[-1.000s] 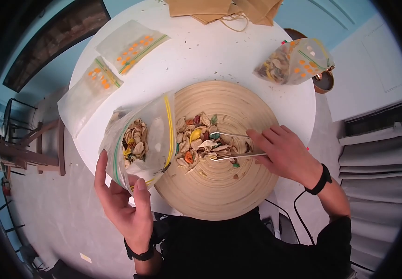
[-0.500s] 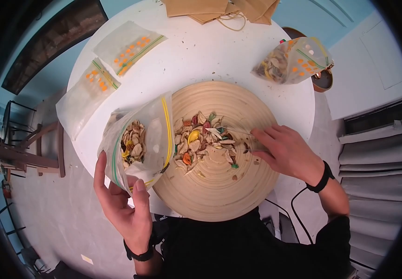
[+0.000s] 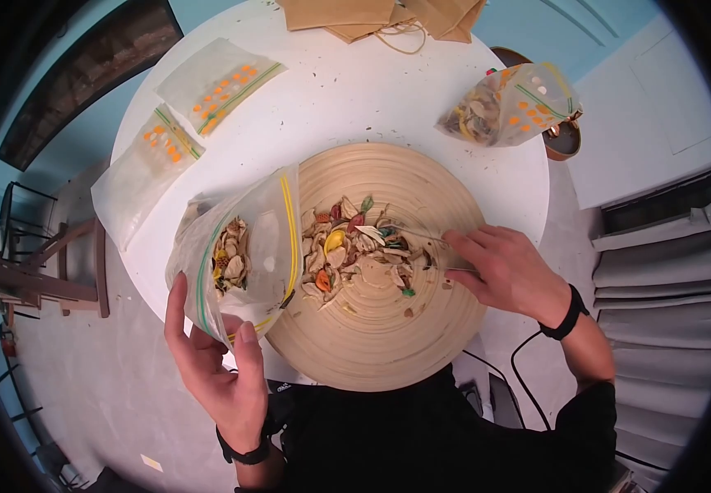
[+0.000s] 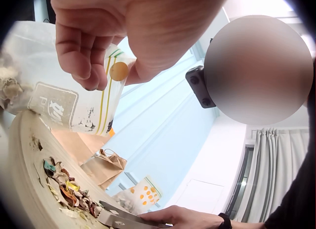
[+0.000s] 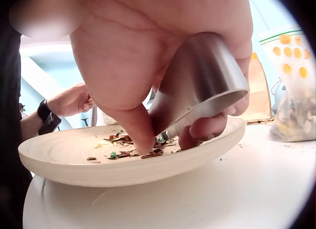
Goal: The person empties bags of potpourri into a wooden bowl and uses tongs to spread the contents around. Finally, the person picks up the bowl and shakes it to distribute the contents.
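Note:
My left hand (image 3: 222,370) grips the lower rim of an open zip bag (image 3: 266,222), thumb on one side and fingers beneath. Dried petals (image 3: 230,255) lie inside the bag, which leans over the left edge of a round wooden plate (image 3: 372,353). On the plate is a loose pile of potpourri (image 3: 335,251) with yellow, orange, red and green bits. My right hand (image 3: 507,271) holds metal tongs (image 5: 202,76) between thumb and fingers, and their tips reach into the right side of the pile. Whether the tips pinch a piece, I cannot tell.
Two flat zip bags with orange dots (image 3: 220,86) (image 3: 146,168) lie at the table's upper left. A filled bag (image 3: 503,107) stands at the upper right, beside a brown round container (image 3: 563,141). Brown paper bags (image 3: 339,15) lie at the far edge. Crumbs dot the white table (image 3: 322,107).
The tongs have turned and their arms have come closer together among the petals. The left hand keeps its grip on the bag. The whole head view has shifted slightly.

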Tool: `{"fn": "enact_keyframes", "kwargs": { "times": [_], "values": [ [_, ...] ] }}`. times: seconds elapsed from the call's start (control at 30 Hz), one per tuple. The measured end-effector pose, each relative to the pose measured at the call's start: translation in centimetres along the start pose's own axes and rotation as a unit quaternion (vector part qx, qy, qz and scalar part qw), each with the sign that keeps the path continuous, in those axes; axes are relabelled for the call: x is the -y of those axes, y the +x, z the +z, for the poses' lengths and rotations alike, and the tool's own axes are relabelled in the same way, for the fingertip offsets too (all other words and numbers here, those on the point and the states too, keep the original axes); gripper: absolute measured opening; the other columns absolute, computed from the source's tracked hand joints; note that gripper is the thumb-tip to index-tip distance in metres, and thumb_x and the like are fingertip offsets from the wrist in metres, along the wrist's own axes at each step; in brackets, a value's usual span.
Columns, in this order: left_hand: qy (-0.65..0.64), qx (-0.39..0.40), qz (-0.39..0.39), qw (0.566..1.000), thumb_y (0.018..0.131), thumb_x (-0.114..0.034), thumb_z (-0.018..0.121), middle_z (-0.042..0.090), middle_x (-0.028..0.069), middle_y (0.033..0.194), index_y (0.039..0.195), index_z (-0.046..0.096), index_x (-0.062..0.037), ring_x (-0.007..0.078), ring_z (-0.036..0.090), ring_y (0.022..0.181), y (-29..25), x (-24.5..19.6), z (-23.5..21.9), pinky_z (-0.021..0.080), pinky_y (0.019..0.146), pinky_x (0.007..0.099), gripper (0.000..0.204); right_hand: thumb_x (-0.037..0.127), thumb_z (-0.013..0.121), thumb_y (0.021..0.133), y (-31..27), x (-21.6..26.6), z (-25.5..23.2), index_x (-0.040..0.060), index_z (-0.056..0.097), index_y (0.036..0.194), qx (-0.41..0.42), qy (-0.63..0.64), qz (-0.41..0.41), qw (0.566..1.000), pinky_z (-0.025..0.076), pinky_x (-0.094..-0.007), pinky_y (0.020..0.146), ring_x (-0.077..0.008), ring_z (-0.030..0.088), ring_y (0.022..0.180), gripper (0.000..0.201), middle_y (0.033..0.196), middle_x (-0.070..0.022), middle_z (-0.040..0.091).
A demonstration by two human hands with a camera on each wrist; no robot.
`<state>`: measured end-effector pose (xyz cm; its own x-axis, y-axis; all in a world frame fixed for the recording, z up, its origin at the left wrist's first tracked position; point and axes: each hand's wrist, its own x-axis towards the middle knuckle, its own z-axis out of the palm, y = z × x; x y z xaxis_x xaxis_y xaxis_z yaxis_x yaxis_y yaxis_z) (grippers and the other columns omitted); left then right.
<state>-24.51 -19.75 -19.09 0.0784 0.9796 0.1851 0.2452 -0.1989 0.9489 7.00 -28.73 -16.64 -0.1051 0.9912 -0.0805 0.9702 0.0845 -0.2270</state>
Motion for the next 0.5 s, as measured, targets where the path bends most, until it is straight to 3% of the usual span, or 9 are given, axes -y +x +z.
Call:
{"fn": "enact_keyframes", "kwargs": {
  "times": [0.23,0.5],
  "values": [
    [0.006,0.005,-0.002,1.000,0.096,-0.014,0.064,0.059,0.0017,0.080,0.155,0.033,-0.0050,0.0055,0.050,0.060,-0.2,0.1,0.0,0.042,0.053,0.0200,0.068,0.022,0.075,0.086,0.4,-0.3,0.0,0.0034,0.055,0.129,-0.002,0.000,0.007,1.000,0.050,-0.0425,0.082,-0.0319,0.062,0.092,0.050,0.094,-0.0114,0.063],
    [0.003,-0.005,-0.011,1.000,0.096,-0.015,0.063,0.060,0.0020,0.081,0.155,0.033,-0.0054,0.0055,0.051,0.061,-0.3,-0.1,0.2,0.043,0.053,0.0198,0.067,0.023,0.072,0.089,0.9,-0.9,0.0,0.0027,0.055,0.129,0.020,0.040,0.024,0.999,0.051,-0.0434,0.082,-0.0345,0.062,0.094,0.048,0.096,-0.0125,0.065]
  ]
}}
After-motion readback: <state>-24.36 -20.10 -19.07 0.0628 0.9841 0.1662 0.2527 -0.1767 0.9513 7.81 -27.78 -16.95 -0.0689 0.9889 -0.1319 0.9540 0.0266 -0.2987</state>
